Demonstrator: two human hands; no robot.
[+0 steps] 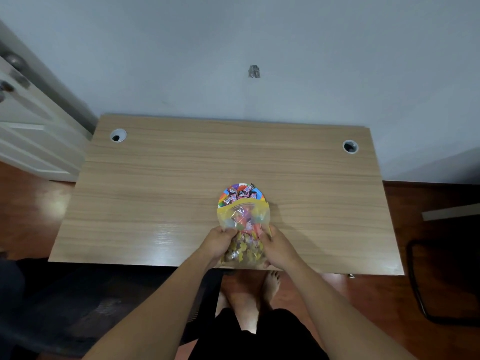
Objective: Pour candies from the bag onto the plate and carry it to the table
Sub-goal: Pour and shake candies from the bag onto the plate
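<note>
A clear bag [244, 219] with a yellow zip edge, full of wrapped candies, is tilted with its open mouth over a small rainbow-rimmed plate [224, 198]. Several wrapped candies [241, 192] lie on the plate. My left hand [219, 241] grips the bag's left side and my right hand [279, 245] grips its right side, both near the bag's bottom at the desk's front edge. The bag hides the near half of the plate.
The wooden desk [155, 193] stands against a grey wall, with a cable hole at the back left [118, 135] and another at the back right [350, 146]. A white door [33, 126] is at left, a dark chair frame [426, 281] at right. My bare feet [259, 294] stand on the wooden floor.
</note>
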